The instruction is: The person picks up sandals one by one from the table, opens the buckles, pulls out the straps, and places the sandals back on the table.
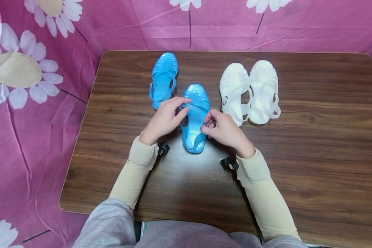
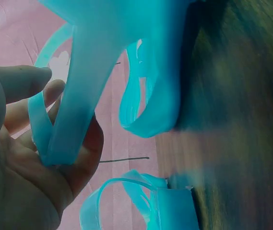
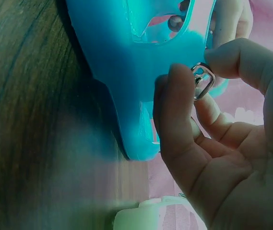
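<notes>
A glossy blue jelly sandal (image 1: 195, 137) rests on the table, toe pointing away, between the two hands. My left hand (image 1: 165, 115) is at its left side, with fingers curled round the blue strap (image 2: 74, 115) in the left wrist view. On the other side, my right hand (image 1: 226, 129) holds the sandal's small metal buckle (image 3: 204, 81) between thumb and forefinger in the right wrist view. The other blue sandal (image 1: 162, 84) lies just beyond the left hand, toe also away.
A pair of white sandals (image 1: 235, 79) stands side by side to the right, straps up. The brown wood-grain table (image 1: 322, 155) meets pink flowered cloth (image 1: 223, 31) at its back and left edges.
</notes>
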### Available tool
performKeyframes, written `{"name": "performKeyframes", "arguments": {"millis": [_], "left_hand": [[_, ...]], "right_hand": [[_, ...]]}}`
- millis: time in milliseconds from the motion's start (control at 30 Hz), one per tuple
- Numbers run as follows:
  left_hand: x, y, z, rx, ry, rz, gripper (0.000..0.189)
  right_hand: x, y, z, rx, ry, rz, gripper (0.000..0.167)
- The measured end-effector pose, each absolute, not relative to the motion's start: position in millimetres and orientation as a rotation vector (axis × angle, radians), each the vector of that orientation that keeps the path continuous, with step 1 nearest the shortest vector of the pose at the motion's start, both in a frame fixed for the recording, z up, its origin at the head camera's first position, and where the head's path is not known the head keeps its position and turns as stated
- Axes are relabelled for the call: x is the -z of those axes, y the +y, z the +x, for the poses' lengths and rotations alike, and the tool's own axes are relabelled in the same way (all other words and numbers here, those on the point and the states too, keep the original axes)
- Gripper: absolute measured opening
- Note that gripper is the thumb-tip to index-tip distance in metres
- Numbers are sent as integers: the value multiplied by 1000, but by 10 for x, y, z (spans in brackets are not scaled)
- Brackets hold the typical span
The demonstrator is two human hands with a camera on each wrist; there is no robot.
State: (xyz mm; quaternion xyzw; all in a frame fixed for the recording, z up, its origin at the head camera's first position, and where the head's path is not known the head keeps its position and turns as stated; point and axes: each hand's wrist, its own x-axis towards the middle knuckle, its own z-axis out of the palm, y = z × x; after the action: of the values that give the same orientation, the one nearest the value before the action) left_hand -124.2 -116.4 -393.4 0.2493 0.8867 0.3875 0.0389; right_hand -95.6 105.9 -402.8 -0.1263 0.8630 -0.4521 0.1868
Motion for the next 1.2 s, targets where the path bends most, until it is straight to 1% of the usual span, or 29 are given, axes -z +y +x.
{"name": "performKeyframes", "arguments": {"millis": [167, 367, 500, 767, 1000, 1200], "left_hand": [[3933, -1155, -1244, -1220, 2704, 746, 29], [3913, -1149, -1238, -1280, 2643, 682, 18], [3922, -1146, -1241, -1257, 2653, 683, 15], [3986, -1120, -1242, -1153, 2723, 615, 18], [4024, -1055, -1217, -924, 2720, 673, 18], [4038, -1023, -1182, -791, 2717, 715, 24]], "right_hand": [[4034, 1069, -961, 1283, 2419, -362, 17], [4040, 1066, -958, 1293, 2421, -373, 20], [4039, 1064, -958, 1280, 2414, -368, 20], [4029, 1085, -952, 1108, 2386, -374, 24], [4014, 1098, -947, 1031, 2369, -407, 26], [4013, 1118, -939, 998, 2383, -410, 29]]}}
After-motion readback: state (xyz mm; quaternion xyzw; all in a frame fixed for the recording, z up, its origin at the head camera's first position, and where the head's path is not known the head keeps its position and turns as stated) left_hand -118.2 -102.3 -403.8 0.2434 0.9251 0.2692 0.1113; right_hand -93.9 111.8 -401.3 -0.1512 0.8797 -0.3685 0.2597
